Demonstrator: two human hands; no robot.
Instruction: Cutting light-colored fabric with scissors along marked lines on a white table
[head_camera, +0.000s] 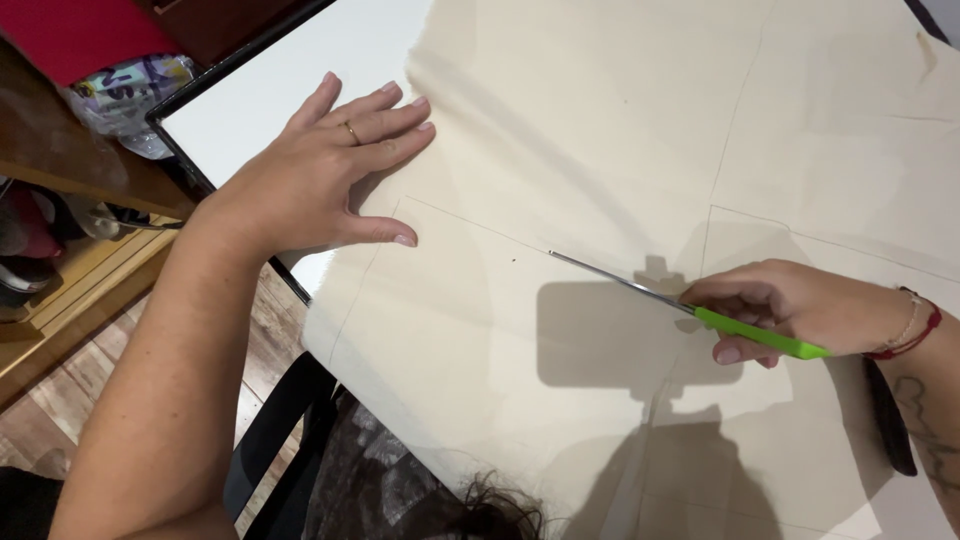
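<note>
Closest in, dark hair (490, 515) pokes into the bottom edge, cut off by the frame. Right hand (790, 305) is wrapped around the green handles of the scissors (690, 308) — fingers curled through, so the handle loops are mostly hidden. The thin blades lie low over the cream fabric (600, 130), tips pointing toward a faint pencilled line; whether they're parted is hard to make out. A red cord bracelet (915, 335) sits at that wrist. Further up, left hand (335, 170) is spread flat, palm down, pressing the cloth's edge — gripping nothing, a ring (351, 129) on one finger. Beyond, the white table (300, 75) with its dark rim shows, and a crumpled printed packet (125, 90) sits half out of view.
</note>
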